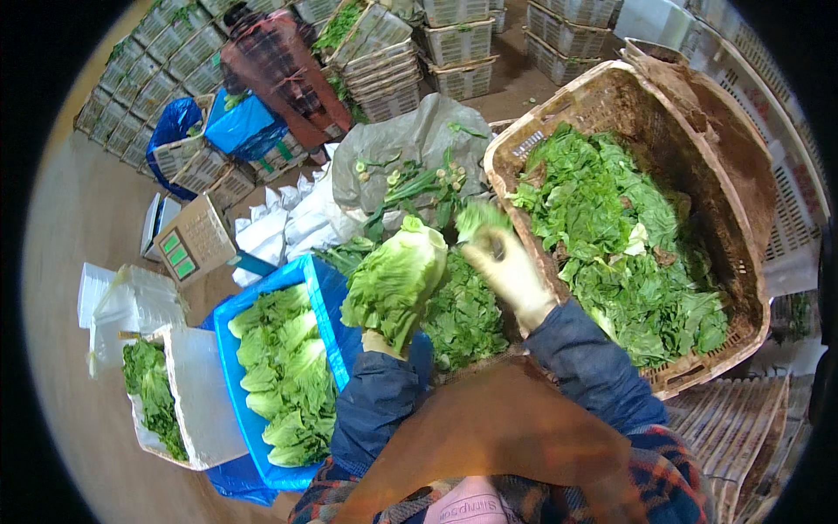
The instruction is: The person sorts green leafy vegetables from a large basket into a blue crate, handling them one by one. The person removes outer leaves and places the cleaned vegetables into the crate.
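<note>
A head of leafy lettuce [396, 281] lies in my left hand [381, 344], which is mostly hidden beneath it; a bit of pale glove shows near the cuff. Blurred by motion, my right hand [510, 268] wears a cream glove and pinches a green lettuce leaf [481, 219] just right of the head. Below both hands is a pile of loose lettuce [466, 314]. On my right, a large dirty plastic crate [740, 216] holds torn leaves [609, 242]. Lettuce heads [288, 380] lie in rows in a blue-lined box [232, 386] on my left.
Cut green stalks [419, 183] rest on a grey plastic sheet [393, 141] ahead. An open foam box [177, 393] with greens stands at far left, near a cardboard box [193, 239]. Another person [281, 72] bends among stacked crates [458, 46] farther off.
</note>
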`<state>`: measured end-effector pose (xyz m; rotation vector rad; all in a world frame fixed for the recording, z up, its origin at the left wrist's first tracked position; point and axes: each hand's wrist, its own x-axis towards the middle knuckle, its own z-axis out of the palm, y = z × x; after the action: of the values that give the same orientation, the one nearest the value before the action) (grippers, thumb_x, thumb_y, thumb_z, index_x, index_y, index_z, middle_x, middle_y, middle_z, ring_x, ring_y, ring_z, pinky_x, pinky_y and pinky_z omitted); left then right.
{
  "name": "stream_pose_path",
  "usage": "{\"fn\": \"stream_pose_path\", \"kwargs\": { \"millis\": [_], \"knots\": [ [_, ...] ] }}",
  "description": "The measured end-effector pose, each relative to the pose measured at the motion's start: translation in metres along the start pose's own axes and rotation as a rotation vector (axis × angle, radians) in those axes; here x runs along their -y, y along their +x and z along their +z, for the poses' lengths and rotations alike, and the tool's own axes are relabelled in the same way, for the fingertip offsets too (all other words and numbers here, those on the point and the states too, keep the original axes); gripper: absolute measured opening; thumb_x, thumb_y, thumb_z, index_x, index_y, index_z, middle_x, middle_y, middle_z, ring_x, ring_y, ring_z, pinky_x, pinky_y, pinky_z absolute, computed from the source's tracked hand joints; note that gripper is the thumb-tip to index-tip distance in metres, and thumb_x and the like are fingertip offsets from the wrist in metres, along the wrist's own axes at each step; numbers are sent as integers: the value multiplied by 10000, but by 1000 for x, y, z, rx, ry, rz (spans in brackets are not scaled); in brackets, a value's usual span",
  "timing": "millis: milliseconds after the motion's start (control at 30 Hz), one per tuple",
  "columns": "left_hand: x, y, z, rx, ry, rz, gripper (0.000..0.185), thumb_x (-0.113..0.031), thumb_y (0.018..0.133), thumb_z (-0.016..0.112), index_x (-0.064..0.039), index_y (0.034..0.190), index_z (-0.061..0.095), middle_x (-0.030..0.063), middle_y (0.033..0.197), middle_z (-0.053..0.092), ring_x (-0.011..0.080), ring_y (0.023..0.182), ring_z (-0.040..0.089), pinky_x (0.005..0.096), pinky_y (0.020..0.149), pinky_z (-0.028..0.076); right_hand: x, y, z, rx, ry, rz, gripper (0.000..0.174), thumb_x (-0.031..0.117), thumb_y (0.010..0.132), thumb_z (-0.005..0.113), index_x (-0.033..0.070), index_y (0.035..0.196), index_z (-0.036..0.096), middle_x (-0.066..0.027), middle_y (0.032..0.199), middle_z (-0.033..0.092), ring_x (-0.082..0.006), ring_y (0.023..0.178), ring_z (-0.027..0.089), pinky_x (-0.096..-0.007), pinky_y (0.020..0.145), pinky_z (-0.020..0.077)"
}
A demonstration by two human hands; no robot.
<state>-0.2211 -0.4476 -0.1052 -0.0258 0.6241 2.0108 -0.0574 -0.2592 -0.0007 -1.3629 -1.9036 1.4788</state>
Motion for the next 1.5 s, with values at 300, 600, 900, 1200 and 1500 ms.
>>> {"fn": "stream_pose_path", "kwargs": {
  "millis": [300,600,900,1200,1500],
  "knots": [
    [-28,31,-28,-246,388,173,514,-319,1039,612,-82,1485,512,154,1471,580,371,1315,583,588,1097,496,-5,-19,-29,279,361,-57,285,309,963,757,42,1038,691,20,801,657,-51,620,569,-228,516,454],
    [-11,24,-34,9,150,-54,432,-252,1039,598,-75,1432,566,146,1396,626,337,1216,640,524,1034,541,-22,16,-4,236,89,-366,679,358,870,807,35,1420,575,-167,1319,675,-295,1236,642,-382,1059,498],
    [-99,28,-90,-154,631,344,353,-162,1020,617,-57,1357,638,145,1294,688,307,1105,700,459,953,595,5,12,-47,-43,-523,-601,264,256,870,806,67,1044,747,-117,965,730,-306,882,712,-369,792,564],
    [-21,25,-60,-216,174,-96,399,-215,1027,591,-64,1397,606,132,1304,684,282,1139,676,418,993,552,-54,36,10,331,259,-340,959,266,769,907,56,1567,419,-94,1385,584,-231,1227,583,-384,1078,456],
    [-60,-69,29,-427,1680,637,982,-435,876,791,46,1576,299,302,1566,408,396,1461,413,418,1221,327,-64,13,24,603,775,-146,785,360,852,866,7,1442,487,-92,1283,652,-217,1107,664,-396,930,577]
  ]
}}
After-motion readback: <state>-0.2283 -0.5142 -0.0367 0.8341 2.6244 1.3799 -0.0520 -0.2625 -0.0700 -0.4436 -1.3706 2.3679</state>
